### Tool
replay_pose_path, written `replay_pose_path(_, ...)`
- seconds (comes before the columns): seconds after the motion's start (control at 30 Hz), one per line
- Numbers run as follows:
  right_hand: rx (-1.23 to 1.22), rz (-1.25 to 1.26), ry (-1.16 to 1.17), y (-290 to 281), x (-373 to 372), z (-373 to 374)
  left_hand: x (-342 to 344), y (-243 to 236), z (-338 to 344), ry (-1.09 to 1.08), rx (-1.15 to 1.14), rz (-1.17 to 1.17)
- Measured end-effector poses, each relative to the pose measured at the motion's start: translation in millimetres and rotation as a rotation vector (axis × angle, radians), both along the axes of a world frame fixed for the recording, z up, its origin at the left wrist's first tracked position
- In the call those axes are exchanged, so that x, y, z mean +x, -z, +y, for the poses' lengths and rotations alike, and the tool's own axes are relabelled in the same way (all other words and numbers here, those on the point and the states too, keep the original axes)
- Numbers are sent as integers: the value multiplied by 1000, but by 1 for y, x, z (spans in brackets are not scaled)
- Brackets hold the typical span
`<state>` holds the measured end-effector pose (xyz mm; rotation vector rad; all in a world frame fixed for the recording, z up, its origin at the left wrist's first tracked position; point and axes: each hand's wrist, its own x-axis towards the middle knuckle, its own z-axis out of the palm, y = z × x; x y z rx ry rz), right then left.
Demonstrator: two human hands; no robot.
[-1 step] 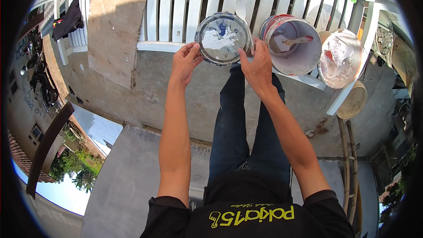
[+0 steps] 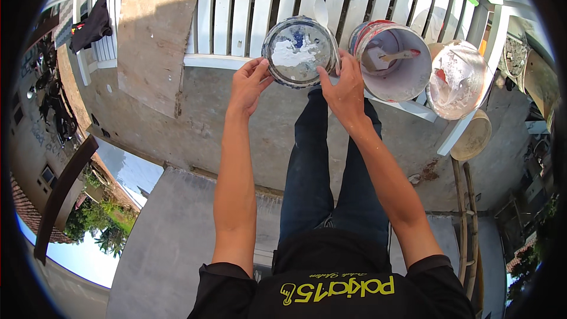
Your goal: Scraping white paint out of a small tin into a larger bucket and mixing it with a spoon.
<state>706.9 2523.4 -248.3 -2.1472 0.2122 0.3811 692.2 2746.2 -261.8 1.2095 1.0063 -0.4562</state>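
My left hand [image 2: 251, 82] grips the left edge of a round, paint-stained lid or tin [image 2: 280, 65], its dark rim and grey middle marked with blue and white paint. My right hand [image 2: 345, 85] is closed on the lid's right side, and a white spoon-like tool [image 2: 322, 12] rises beside it; I cannot tell whether the fingers hold that too. Just right stands a white bucket [image 2: 396, 82] containing a smaller pot and a brush [image 2: 398, 55] with a pale handle. Beyond it lies a round tub or lid [image 2: 449, 88] smeared with white paint.
A white slatted bench or rail [image 2: 230, 12] runs behind the containers, with a plywood board [image 2: 147, 59] at left and dark cloth [image 2: 91, 29] over the railing. A beige tub [image 2: 472, 142] sits lower right by bamboo poles [image 2: 463, 212]. My legs are on concrete below.
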Motion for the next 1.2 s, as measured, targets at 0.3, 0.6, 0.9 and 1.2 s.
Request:
replay_pose_path(0.3, -22, -218, -235, 2, 1, 5, -12, -13, -17, -107, -82, -61)
replay_pose_path(0.6, -81, -12, -235, -6, 18, -3, -2, -17, -25, -11, -122, -99)
replay_pose_path(0.9, 79, -173, -273, -8, 46, 23, -4, -14, -35, -5, -110, -157)
replay_pose_path(1.2, 89, 116, -210, 0, 62, 53, -6, -11, -33, 77, -40, -194)
